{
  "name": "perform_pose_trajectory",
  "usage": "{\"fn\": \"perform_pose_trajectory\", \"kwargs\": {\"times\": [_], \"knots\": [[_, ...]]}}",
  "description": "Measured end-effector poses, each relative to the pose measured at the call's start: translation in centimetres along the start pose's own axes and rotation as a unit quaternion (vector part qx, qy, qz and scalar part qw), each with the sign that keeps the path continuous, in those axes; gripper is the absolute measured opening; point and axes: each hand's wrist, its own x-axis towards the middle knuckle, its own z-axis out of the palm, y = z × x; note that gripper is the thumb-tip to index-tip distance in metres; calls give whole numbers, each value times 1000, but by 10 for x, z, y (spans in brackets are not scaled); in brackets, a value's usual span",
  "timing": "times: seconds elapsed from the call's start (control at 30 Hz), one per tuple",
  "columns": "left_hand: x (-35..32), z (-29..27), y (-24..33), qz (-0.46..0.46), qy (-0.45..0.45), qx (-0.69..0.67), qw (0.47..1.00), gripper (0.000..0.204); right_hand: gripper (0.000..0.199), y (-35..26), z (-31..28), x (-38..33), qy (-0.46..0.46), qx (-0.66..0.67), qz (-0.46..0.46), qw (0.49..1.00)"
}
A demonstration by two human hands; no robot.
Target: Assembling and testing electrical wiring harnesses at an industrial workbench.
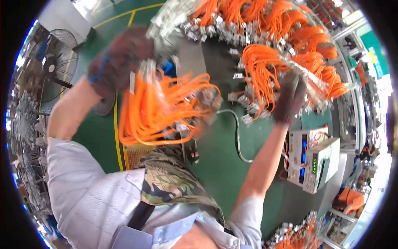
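My left hand [124, 58], in a dark red and grey work glove, is raised at the upper left and smeared by motion. Its fingers are too blurred to read. Right beside it hangs a looped bundle of orange cables [153, 112] with pale connectors, close in front of my body. Clear plastic wrap [170, 25] shows just past the glove's fingers. On the right, my gloved right hand [291, 97] is closed on the plastic-wrapped part of another orange cable bundle [262, 68], whose white connectors fan out toward the left.
More orange cable bundles [269, 16] with connectors are heaped along the far side. A white test instrument [311, 161] with lit displays stands right of my right forearm, near a grey cable [237, 133]. A black fan [56, 64] stands far left. Further cables [296, 234] lie lower right.
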Motion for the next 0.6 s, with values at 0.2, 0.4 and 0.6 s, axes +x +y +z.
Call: {"fn": "perform_pose_trajectory", "kwargs": {"times": [0.2,0.4,0.6], "knots": [[19,152,138,-261,0,-89,961,34,131,-163,-35,-205,-287,-2,-200,937],[-9,217,155,-149,-128,-304,932,36,120,-186,-83,-240,-233,-108,-135,957],[-50,293,214,-183,-301,-364,862,50,64,-195,-163,-315,-72,-70,3,995]]}}
